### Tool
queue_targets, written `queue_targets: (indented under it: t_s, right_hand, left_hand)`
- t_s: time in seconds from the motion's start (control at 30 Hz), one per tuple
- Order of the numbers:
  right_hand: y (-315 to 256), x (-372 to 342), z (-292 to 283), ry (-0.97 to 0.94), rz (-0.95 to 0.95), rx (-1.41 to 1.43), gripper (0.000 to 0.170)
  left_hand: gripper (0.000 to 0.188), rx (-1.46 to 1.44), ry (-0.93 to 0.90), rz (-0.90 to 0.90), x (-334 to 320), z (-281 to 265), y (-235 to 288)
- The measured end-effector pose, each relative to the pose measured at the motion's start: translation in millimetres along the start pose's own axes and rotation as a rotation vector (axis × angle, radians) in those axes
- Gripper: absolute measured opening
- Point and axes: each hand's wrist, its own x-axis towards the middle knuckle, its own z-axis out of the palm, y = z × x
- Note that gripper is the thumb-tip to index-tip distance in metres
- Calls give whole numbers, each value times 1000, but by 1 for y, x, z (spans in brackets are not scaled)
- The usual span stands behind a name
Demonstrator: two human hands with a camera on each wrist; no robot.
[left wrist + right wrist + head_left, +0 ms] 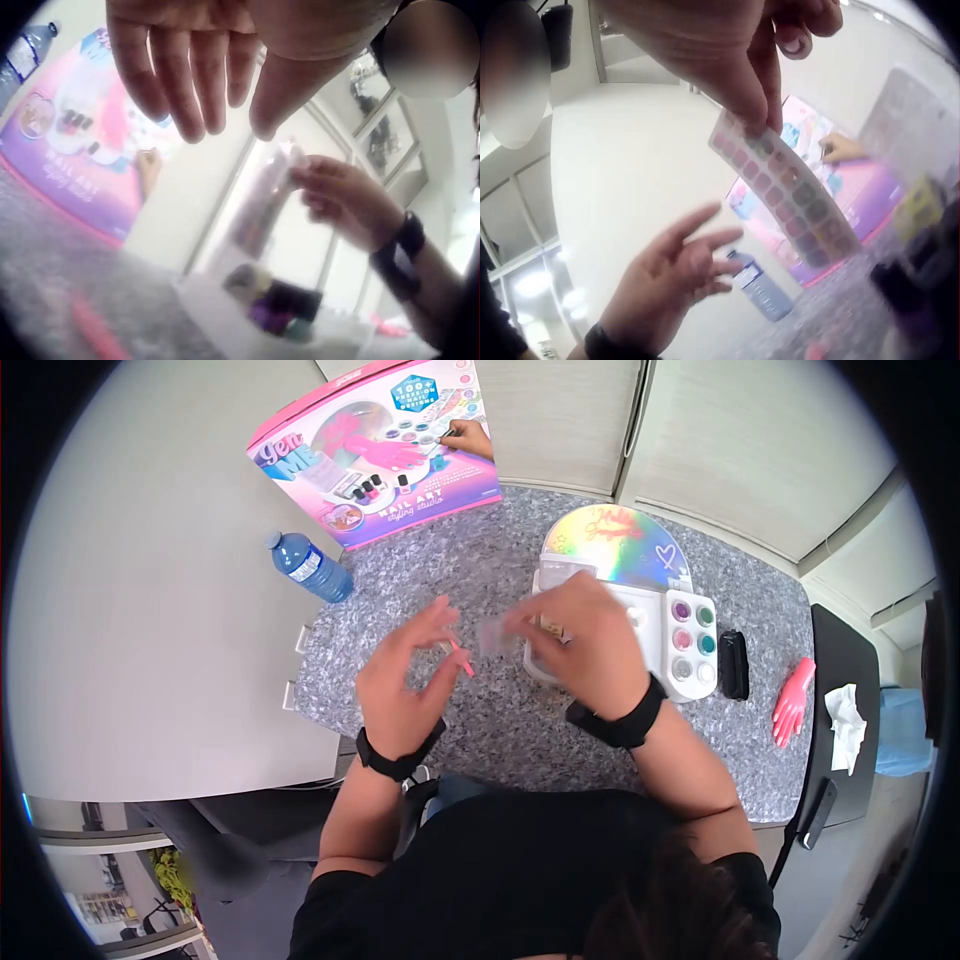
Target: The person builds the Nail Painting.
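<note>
My right hand (pixel 592 645) pinches a narrow sheet of nail stickers (pixel 784 191) between thumb and fingers. The sheet hangs slightly bent, with rows of small pink, green and orange shapes. In the head view only a blurred edge of it shows. My left hand (pixel 405 678) is held out to the left of the sheet, fingers spread and slightly bent, with nothing between them in the left wrist view. Below it on the grey speckled table (pixel 500 750) lies a slim pink stick (pixel 97 330), which overlaps the left thumb in the head view.
A white nail studio tray (pixel 655 680) with pots of coloured glitter and a shiny rainbow backboard (pixel 612 545) stands right of centre. Beside it are a black case (pixel 734 665) and a pink model hand (pixel 793 705). A nail art box (pixel 385 455) and water bottle (pixel 312 568) stand at the back left.
</note>
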Motion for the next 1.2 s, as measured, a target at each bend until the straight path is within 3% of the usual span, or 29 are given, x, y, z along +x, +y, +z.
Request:
queue_targets:
  t_s: [0.1,0.13,0.2,0.3,0.5,0.6,0.7,0.77,0.87,0.93,1.0,1.07,1.2]
  right_hand:
    - [16,7,-25,250,55,-190,10]
    - [23,7,-29,250,53,-192,10]
    - [36,4,-33,241,135,-315,8]
    - [49,-1,-21,216,196,-283,8]
    - [57,-3,-15,233,152,-327,8]
    - [51,0,-19,223,134,-407,7]
    - [53,-3,-13,198,185,-365,7]
    - [58,-5,-8,109,298,-343,17]
    - [47,-3,-10,124,191,-384,28]
    - [22,-1,-6,164,-3,-342,39]
    - [1,-20,26,-9,-116,-180,38]
    - [-22,-34,51,-317,-97,-166,41]
    - [-5,-58,101,-419,42,-344,32]
  left_hand:
    - [56,103,-120,-68,1,-1,-43]
    - [56,102,-118,-67,0,-3,-61]
    - [50,374,-281,0,-3,-7,-92]
    - [47,417,-389,-44,-2,-2,-113]
    - [46,463,-498,60,4,6,-126]
    - [39,487,-512,-2,7,6,-111]
    - [28,434,-530,-62,9,5,-110]
    - [23,428,-525,-58,8,5,-107]
    - [18,435,-512,-44,4,1,-104]
    - [16,441,-508,-32,0,-1,-104]
    - [14,434,-497,-31,-4,-1,-103]
    - [14,421,-495,-41,-6,-1,-103]
    - [16,431,-441,14,-13,-1,-101]
